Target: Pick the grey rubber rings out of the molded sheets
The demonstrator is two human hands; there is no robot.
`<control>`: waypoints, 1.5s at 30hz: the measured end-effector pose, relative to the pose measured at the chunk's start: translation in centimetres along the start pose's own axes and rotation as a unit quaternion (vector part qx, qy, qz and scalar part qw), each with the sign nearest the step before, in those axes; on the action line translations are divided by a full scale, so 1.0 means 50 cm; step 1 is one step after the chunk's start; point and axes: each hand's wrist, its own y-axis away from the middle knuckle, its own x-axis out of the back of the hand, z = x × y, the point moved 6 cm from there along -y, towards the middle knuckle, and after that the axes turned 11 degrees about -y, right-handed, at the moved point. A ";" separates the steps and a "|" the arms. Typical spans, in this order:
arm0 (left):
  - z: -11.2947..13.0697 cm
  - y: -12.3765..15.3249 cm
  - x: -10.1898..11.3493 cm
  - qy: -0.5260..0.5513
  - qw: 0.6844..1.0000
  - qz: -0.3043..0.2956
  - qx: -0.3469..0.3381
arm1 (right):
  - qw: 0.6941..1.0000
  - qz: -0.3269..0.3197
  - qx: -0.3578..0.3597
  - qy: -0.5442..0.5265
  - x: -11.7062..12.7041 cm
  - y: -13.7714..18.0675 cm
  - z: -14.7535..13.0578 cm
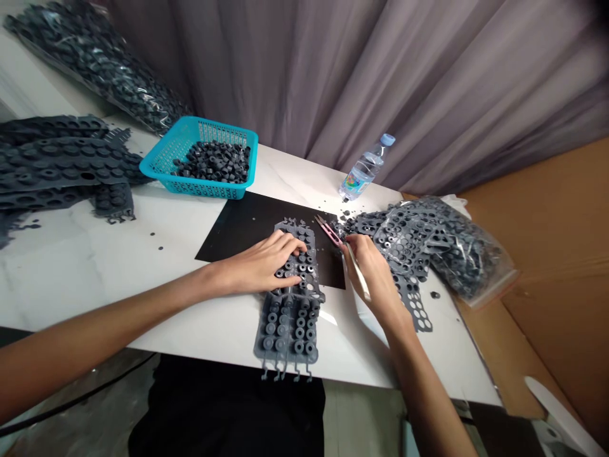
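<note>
A dark grey rubber sheet (285, 320) with rows of round moulded parts lies in front of me, its upper half over a black mat (238, 222). My left hand (276, 260) rests on the sheet from the left, thumb and fingers apart, covering some of the parts. To the right of the sheet, my right hand (368, 270) is closed around a slim white-handled tool (358, 273); its working end is hidden by the fingers. Pink-handled snips (329, 230) lie by the fingertips, blades pointing up and left; I cannot tell whether the hand touches them.
A turquoise basket (200, 185) of loose black parts stands back left, near a stack of rubber sheets (52, 162) and a full plastic bag (109, 70). Perforated scrap sheets (404, 235), another bag (469, 254) and a water bottle (365, 170) are at right.
</note>
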 end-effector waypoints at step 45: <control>-0.008 -0.005 -0.016 -0.024 1.000 0.020 0.000 | 0.975 -0.106 0.194 0.038 -0.093 -0.002 -0.085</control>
